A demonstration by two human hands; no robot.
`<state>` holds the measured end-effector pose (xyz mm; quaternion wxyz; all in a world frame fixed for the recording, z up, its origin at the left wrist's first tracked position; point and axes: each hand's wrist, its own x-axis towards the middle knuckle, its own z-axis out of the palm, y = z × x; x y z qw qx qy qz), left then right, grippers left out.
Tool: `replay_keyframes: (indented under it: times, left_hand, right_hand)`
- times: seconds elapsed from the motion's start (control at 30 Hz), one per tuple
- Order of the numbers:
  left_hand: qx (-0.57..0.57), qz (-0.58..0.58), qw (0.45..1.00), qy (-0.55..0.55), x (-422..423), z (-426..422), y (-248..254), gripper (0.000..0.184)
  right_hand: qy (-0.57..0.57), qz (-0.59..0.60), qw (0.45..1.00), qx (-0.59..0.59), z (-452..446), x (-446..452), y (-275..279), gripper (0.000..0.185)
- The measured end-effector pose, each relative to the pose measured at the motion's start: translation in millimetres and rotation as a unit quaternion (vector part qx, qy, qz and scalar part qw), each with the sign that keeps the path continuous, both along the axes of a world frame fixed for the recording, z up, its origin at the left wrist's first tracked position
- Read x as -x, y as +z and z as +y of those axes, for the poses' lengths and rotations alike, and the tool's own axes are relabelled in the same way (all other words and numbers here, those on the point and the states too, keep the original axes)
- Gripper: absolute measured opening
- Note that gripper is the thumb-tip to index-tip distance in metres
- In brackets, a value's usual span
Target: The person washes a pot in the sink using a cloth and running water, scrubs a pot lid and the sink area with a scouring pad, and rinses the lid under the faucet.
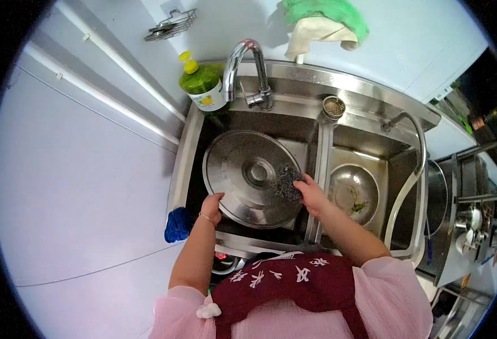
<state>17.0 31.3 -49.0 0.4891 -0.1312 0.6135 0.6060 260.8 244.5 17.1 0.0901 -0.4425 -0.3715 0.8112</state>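
Observation:
A large round metal pot lid with a central knob lies in the left sink basin, its top facing up. My left hand grips the lid's near-left rim, with the thumb side showing and the other fingers hidden. In my right hand is a dark grey steel wool scrubber, closed in the fingers and resting against the lid's right side.
A chrome faucet and a green soap bottle stand behind the left basin. The right basin holds a metal bowl with green scraps. A small tin sits on the ledge. A blue cloth hangs at the front-left corner.

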Motion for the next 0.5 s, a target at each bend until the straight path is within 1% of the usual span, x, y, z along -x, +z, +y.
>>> replay_keyframes:
  times: [0.03,0.07,0.1,0.13,0.17,0.23,0.27,0.3,0.33,0.37,0.4,0.43,0.47,0.5]
  left_hand:
    - [-0.049,-0.002,0.999,-0.014,-9.6,2.1,23.0,0.040]
    - [-0.044,-0.012,0.999,0.023,-18.1,4.8,30.4,0.036]
    - [-0.105,-0.039,0.993,0.021,-29.6,7.2,44.6,0.040]
    - [-0.127,-0.001,0.992,0.009,-37.6,10.0,46.6,0.042]
    - [-0.150,0.037,0.988,-0.002,-45.0,13.3,48.3,0.045]
    - [-0.159,0.121,0.978,-0.056,-61.1,23.5,73.5,0.050]
    - [-0.145,0.163,0.975,-0.051,-65.9,21.8,73.2,0.052]
    - [-0.145,0.165,0.974,-0.050,-69.8,20.2,81.1,0.052]
    - [-0.149,0.171,0.973,-0.051,-73.8,14.5,90.4,0.052]
    - [-0.153,0.176,0.971,-0.050,-77.0,9.5,103.4,0.052]
    - [-0.179,0.141,0.973,-0.044,-77.5,3.8,117.4,0.050]
    - [-0.176,0.141,0.973,-0.040,-78.5,-1.9,122.3,0.050]
    - [-0.182,0.137,0.973,-0.045,-78.9,-7.3,125.9,0.050]
    - [-0.190,0.135,0.971,-0.050,-78.0,-10.2,132.0,0.051]
  right_hand:
    - [0.030,0.003,0.996,-0.080,-1.8,4.2,0.2,0.053]
    - [0.061,0.006,0.986,-0.158,-5.2,10.1,1.3,0.054]
    - [0.091,0.009,0.967,-0.236,-11.9,17.0,8.4,0.054]
    - [0.116,0.023,0.928,-0.354,-18.4,25.7,14.5,0.053]
    - [0.139,0.036,0.872,-0.467,-27.0,37.4,27.0,0.052]
    - [0.223,0.048,0.799,-0.556,-49.3,62.4,36.6,0.050]
    - [0.245,0.041,0.736,-0.629,-60.5,72.0,41.6,0.049]
    - [0.266,0.034,0.667,-0.695,-70.4,81.0,44.5,0.048]
    - [0.234,0.068,0.639,-0.730,-68.0,95.8,42.6,0.043]
    - [0.235,0.070,0.640,-0.728,-53.2,113.2,42.7,0.043]
    - [0.203,0.028,0.651,-0.731,-33.3,133.2,44.5,0.041]
    - [0.172,-0.014,0.659,-0.732,-23.0,147.4,43.5,0.040]
    - [0.174,-0.010,0.659,-0.732,-22.2,155.8,38.1,0.040]
    - [0.137,0.017,0.669,-0.730,-21.5,164.4,34.2,0.040]
